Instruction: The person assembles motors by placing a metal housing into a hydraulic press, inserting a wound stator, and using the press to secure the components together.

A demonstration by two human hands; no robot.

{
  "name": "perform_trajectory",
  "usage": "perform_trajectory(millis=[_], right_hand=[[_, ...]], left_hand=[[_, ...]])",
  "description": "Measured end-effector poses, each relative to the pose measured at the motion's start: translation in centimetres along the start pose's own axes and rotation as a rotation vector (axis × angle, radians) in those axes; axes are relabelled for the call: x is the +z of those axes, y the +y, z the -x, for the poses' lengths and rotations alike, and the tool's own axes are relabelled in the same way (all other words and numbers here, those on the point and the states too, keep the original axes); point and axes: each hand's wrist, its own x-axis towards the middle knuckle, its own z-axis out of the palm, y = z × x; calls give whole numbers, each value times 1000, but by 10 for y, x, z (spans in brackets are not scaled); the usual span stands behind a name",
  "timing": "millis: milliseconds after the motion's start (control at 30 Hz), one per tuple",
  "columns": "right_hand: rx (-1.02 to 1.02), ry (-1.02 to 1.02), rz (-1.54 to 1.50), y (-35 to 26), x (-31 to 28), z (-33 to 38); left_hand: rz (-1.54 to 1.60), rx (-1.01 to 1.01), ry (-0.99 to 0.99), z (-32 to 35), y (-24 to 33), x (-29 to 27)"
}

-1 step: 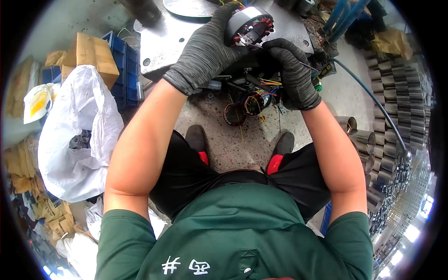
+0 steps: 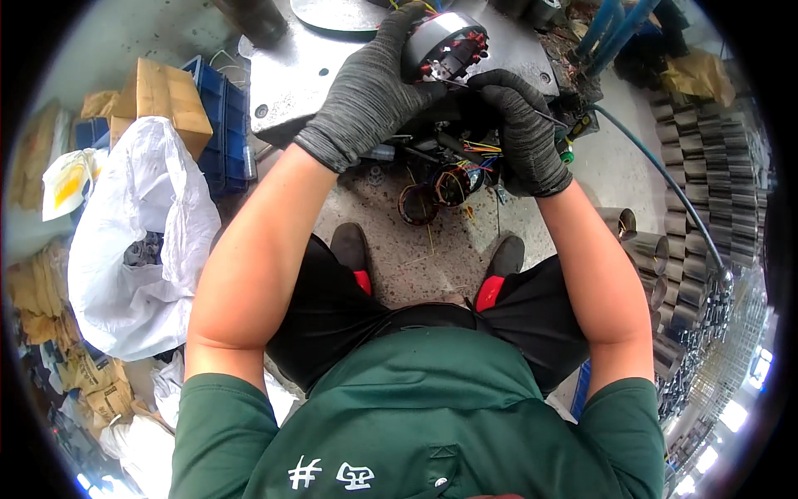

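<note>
A round motor stator [image 2: 440, 41], with a smooth grey metal outer ring and red and dark windings inside, is tilted at the near edge of the metal work plate [image 2: 291, 71]. Gloved in grey knit, my left hand [image 2: 370, 96] grips its left side, the thumb near the lower rim and the other fingers over the top. My right hand [image 2: 519, 121], in a matching glove, is closed around a thin metal rod-like tool [image 2: 451, 82]. The tool's tip meets the stator's lower rim by the windings; whether it touches them I cannot tell. Coloured wires show above the stator.
Below the plate are wound rings [image 2: 451, 185] with coloured wires. A white sack [image 2: 141, 241], a cardboard box [image 2: 170, 104] and a blue crate [image 2: 224, 125] stand left. Stacked metal cylinders [image 2: 706, 183] and a dark hose [image 2: 661, 170] are on the right.
My left hand and the stator have shifted very slightly to the right. My right hand keeps its place with the tool.
</note>
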Motion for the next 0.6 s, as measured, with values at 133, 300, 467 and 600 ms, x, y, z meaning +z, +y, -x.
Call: perform_trajectory(millis=[133, 300, 467, 600], right_hand=[[37, 3, -76, 0, -4, 0], [-202, -28, 203, 16, 0, 0], [-371, -92, 388, 16, -4, 6], [-459, -151, 415, 28, -9, 7]], left_hand=[[94, 109, 182, -1, -12, 24], [-41, 248, 343, 0, -30, 50], [-120, 239, 231, -2, -48, 50], [8, 256, 244, -4, -47, 51]])
